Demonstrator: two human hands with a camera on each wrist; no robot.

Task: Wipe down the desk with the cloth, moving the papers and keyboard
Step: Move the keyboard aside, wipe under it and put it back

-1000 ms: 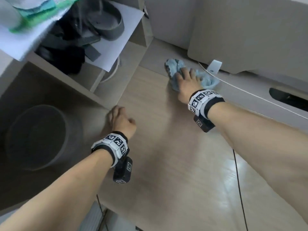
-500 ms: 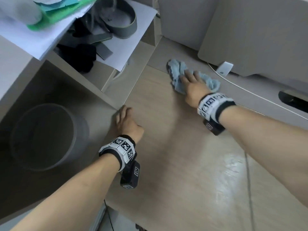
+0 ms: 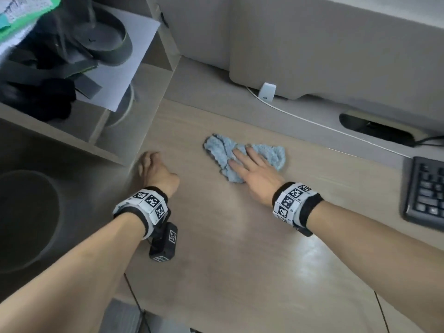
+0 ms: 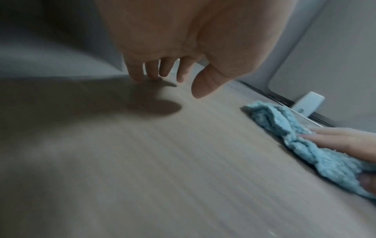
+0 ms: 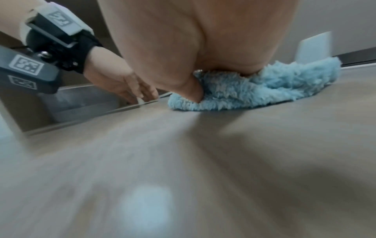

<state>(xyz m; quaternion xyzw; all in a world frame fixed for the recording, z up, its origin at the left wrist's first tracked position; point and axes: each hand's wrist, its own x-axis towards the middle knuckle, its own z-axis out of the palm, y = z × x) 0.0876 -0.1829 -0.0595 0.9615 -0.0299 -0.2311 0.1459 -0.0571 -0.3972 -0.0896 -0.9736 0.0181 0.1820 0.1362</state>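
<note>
A crumpled light-blue cloth (image 3: 222, 153) (image 4: 301, 136) (image 5: 254, 87) lies on the pale wooden desk (image 3: 240, 248). My right hand (image 3: 252, 171) presses flat on it with straight fingers, palm down. My left hand (image 3: 153, 169) (image 4: 167, 75) rests its loosely curled fingertips on the desk's left edge, beside the shelf unit, and holds nothing. A black keyboard (image 3: 425, 193) sits at the right edge of the head view. White papers (image 3: 120, 75) lie on the shelf at upper left, under dark objects.
A shelf unit (image 3: 101, 140) borders the desk on the left, with a grey round bin (image 3: 26, 217) below. A monitor base (image 3: 336, 56), a small white adapter (image 3: 268, 92) and a white cable (image 3: 324, 124) run along the back. A black cable slot (image 3: 374, 127) sits at back right.
My right hand has dragged the cloth from the back of the desk toward me and slightly right. The left hand has stayed at the desk's left edge. The keyboard has come into view.
</note>
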